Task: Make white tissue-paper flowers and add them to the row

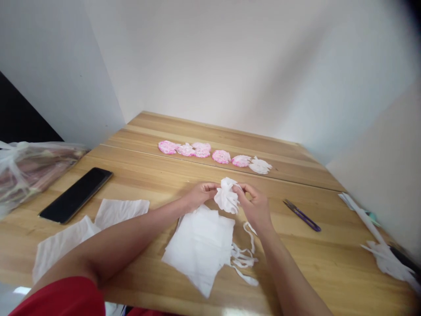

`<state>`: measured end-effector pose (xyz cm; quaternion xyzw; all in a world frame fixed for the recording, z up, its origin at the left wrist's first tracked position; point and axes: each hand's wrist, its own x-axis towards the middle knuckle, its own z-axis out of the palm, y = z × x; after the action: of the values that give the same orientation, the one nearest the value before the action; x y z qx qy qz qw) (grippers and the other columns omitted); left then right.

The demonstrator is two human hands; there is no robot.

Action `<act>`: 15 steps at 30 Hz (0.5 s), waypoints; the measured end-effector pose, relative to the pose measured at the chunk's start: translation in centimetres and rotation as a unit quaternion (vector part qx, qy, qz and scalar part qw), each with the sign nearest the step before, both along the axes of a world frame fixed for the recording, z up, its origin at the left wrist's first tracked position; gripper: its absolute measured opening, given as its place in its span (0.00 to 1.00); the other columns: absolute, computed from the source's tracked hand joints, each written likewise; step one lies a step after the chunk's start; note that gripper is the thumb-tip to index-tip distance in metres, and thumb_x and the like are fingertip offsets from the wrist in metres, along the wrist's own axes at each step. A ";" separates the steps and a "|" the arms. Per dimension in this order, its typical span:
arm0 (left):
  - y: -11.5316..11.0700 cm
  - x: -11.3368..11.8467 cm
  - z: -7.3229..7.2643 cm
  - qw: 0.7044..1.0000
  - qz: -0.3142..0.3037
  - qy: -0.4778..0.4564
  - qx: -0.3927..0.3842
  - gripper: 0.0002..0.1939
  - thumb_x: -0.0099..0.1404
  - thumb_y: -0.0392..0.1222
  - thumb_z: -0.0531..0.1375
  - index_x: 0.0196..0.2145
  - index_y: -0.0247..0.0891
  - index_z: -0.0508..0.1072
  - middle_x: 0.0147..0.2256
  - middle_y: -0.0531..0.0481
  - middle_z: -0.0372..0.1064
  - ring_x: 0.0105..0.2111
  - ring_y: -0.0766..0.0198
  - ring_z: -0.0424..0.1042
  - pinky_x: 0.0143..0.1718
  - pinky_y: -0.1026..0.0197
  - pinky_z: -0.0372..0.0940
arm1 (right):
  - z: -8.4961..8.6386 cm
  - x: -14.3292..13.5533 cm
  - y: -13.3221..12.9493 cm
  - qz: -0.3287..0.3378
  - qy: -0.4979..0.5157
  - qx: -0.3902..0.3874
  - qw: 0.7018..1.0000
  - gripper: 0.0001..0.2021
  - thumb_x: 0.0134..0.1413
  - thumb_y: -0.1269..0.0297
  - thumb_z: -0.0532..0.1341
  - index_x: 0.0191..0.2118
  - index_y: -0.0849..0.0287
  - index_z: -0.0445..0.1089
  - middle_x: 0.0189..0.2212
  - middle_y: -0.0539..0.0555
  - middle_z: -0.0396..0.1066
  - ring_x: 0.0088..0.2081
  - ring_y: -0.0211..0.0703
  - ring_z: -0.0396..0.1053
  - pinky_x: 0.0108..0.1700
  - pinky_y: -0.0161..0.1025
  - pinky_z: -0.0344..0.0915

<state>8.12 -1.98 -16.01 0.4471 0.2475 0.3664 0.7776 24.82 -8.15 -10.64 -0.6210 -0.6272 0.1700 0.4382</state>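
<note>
A ruffled white tissue flower [226, 196] is held up between both hands over the wooden table. My left hand [201, 194] pinches its left edge, and my right hand [254, 204] grips its upper right side with thumb and fingers. Just below lies a stack of white tissue sheets [202, 245]. Thin white strips [243, 259] are loosely heaped at the right of the stack. Farther back, several flowers lie in a row, most of them pink and white, such as a pink flower [221, 156], with a white flower [260, 165] at the right end.
Purple-handled snips [302, 215] lie to the right. A black phone [77, 195] and loose tissue sheets [120, 212] are at the left, by a clear plastic bag [39, 169]. More white scraps [388, 259] lie at the right edge. Walls stand behind the table [305, 175].
</note>
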 end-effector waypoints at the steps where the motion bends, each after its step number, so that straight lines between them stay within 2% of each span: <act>1: -0.1 0.0 0.1 1.000 -0.014 0.009 0.018 0.21 0.45 0.48 0.73 0.34 0.32 0.79 0.31 0.48 0.77 0.29 0.68 0.71 0.35 0.66 0.63 | 0.0 0.0 -0.1 -0.003 0.018 -0.006 1.000 0.14 0.56 0.53 0.59 0.27 0.56 0.72 0.27 0.51 0.73 0.33 0.45 0.68 0.40 0.42 0.61; 5: -0.4 0.0 0.6 0.994 -0.046 0.055 0.077 0.18 0.43 0.46 0.73 0.29 0.33 0.79 0.28 0.50 0.76 0.28 0.67 0.69 0.33 0.66 0.62 | 0.3 -0.2 -0.3 0.000 0.063 -0.027 0.998 0.12 0.53 0.53 0.61 0.26 0.56 0.73 0.27 0.51 0.73 0.33 0.44 0.68 0.39 0.40 0.62; 11: -0.7 -0.1 0.7 0.980 -0.038 0.093 0.173 0.10 0.47 0.41 0.69 0.27 0.32 0.77 0.27 0.50 0.74 0.28 0.65 0.69 0.33 0.65 0.63 | 0.7 -0.3 -0.5 0.018 0.085 -0.041 0.995 0.13 0.51 0.53 0.62 0.26 0.57 0.74 0.26 0.50 0.73 0.31 0.42 0.67 0.37 0.38 0.61; 15: -0.7 -0.1 0.6 0.977 -0.031 0.112 0.177 0.07 0.46 0.37 0.65 0.19 0.32 0.70 0.20 0.55 0.67 0.24 0.70 0.61 0.29 0.67 0.58 | 0.2 -0.2 -0.4 0.016 0.128 -0.066 0.989 0.14 0.49 0.51 0.64 0.26 0.58 0.74 0.22 0.48 0.68 0.26 0.38 0.62 0.31 0.36 0.58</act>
<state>8.00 -2.71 -15.38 0.6229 0.2502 0.3281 0.6646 24.58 -8.53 -10.48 -0.6115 -0.5632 0.2967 0.4701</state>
